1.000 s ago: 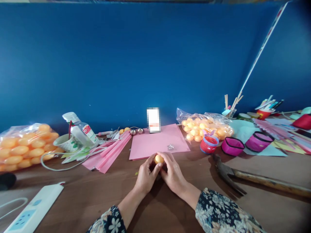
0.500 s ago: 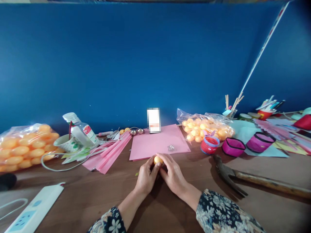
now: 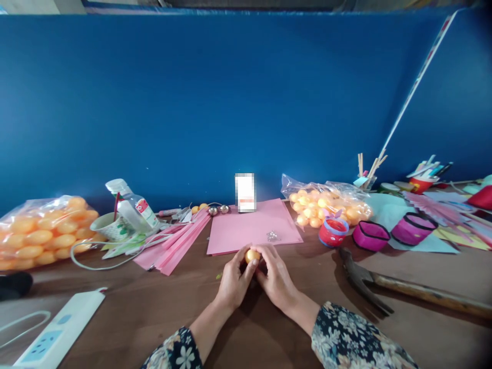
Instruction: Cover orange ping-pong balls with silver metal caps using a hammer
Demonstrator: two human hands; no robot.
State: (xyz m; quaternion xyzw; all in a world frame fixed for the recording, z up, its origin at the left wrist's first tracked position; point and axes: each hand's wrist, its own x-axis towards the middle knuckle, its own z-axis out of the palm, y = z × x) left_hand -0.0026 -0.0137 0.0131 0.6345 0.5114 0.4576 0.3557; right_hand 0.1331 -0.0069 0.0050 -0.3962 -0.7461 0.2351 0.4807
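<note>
An orange ping-pong ball (image 3: 252, 255) sits between my two hands, low over the brown table. My left hand (image 3: 235, 278) is closed on its left side, the thumb pressed against the front. From the right, my right hand (image 3: 277, 279) curls its fingers round the same ball. Just beyond my fingertips lies a sheet of pink paper (image 3: 246, 230), with a small cluster of silvery bits (image 3: 272, 236) near its right front corner. The underside of the ball is hidden by my hands.
Clear bags of orange balls stand left (image 3: 38, 238) and right (image 3: 313, 202). A claw hammer (image 3: 415, 287) lies at right, near magenta fabric rings (image 3: 371, 236) and a red cup (image 3: 332, 233). At left are pink strips (image 3: 180, 243), a tilted bottle (image 3: 134, 207) and a power strip (image 3: 61, 328).
The view has shifted slightly, so everything sits a little lower and further right. Both hands keep the ball in nearly the same hold.
</note>
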